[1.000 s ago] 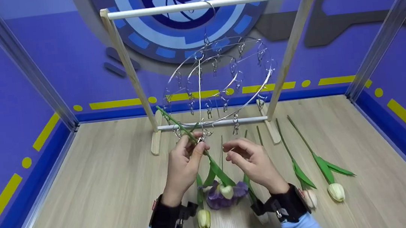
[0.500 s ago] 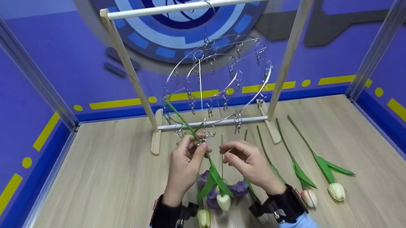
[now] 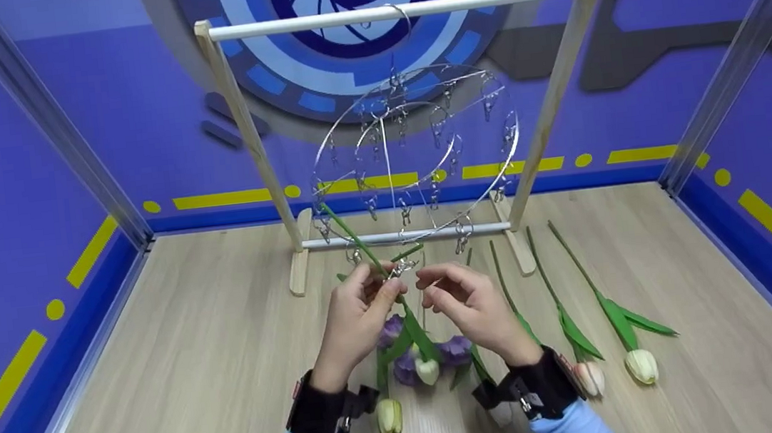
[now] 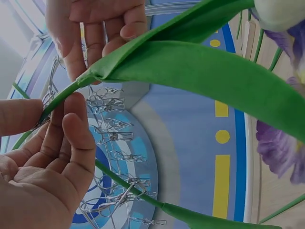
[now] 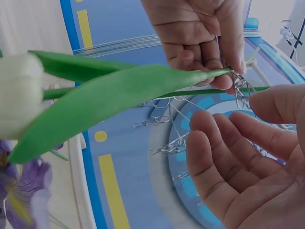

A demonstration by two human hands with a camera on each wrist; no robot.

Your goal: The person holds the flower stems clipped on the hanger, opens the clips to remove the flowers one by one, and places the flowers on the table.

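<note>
My left hand (image 3: 360, 316) pinches the green stem of a white tulip (image 3: 427, 371) between thumb and fingers, its bloom hanging downward. A small metal clip (image 3: 402, 267) sits at those fingertips, beside the stem. Close by on the right, my right hand (image 3: 470, 304) has loosely bent fingers with nothing visible between them. In the right wrist view its thumb lies near the clip (image 4: 45, 98); contact is unclear. Above both hands hangs a round wire clip hanger (image 3: 514, 137), tilted low toward me. A second green stem (image 4: 126, 183) runs behind the left hand.
A wooden stand (image 3: 550, 102) with a white top bar (image 3: 478, 0) carries the hanger. On the table (image 3: 216, 378) lie a yellowish tulip (image 3: 390, 418), a purple flower (image 3: 455, 350), a pink-white tulip (image 3: 589, 378) and a cream tulip (image 3: 641, 366). Walls stand at the back and sides.
The left hand has shifted slightly right and down with the tulip, whose stem now stands steeper. The hanger has swung a little. The right hand has barely moved left.
</note>
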